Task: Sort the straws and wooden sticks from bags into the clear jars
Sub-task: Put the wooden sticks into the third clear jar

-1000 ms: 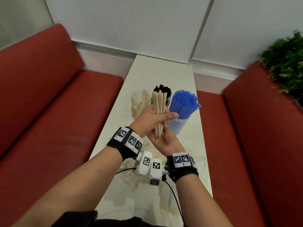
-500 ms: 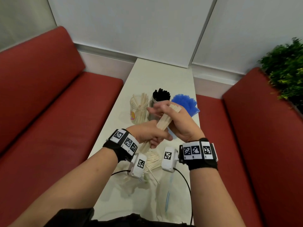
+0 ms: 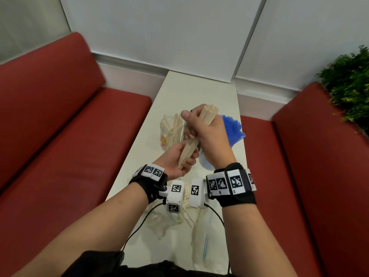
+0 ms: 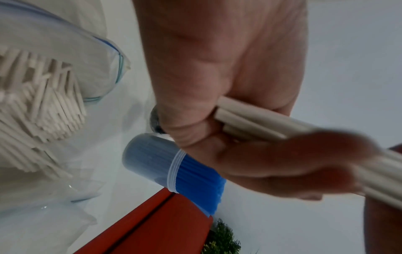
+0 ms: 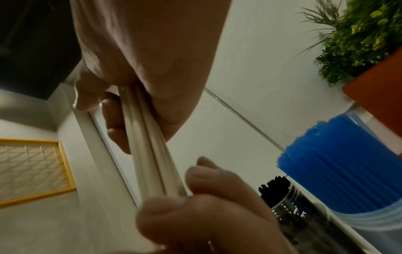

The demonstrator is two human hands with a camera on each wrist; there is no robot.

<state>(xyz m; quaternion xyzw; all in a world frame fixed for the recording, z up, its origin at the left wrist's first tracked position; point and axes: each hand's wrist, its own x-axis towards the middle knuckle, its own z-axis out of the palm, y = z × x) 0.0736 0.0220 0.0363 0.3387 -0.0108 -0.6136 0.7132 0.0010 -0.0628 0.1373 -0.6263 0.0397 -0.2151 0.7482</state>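
Observation:
I hold a bundle of wooden sticks [image 3: 188, 151] slanted above the white table [image 3: 195, 92]. My right hand [image 3: 199, 124] grips its upper part from above, with the stick tops poking out past the fingers. My left hand [image 3: 184, 163] grips its lower end, fingers curled round the sticks [image 4: 250, 118]. The right wrist view shows the bundle [image 5: 147, 146] running between both hands. Behind the hands stands a clear jar [image 3: 171, 134] holding several sticks. A jar of blue straws [image 3: 233, 128] [image 5: 339, 168] is to its right. A jar of black straws [image 5: 280, 190] stands between them, mostly hidden in the head view.
Clear plastic bags [image 3: 165, 224] lie on the near table, one still holding wooden sticks [image 4: 32, 103]. A blue-edged bag [image 3: 205, 242] lies beside them. Red benches [image 3: 60, 146] flank the narrow table, and a green plant [image 3: 351, 86] stands at the far right.
My right hand came from under the bundle and took its upper part from above. The left hand slid down to the lower end, and the bundle tilted to the right.

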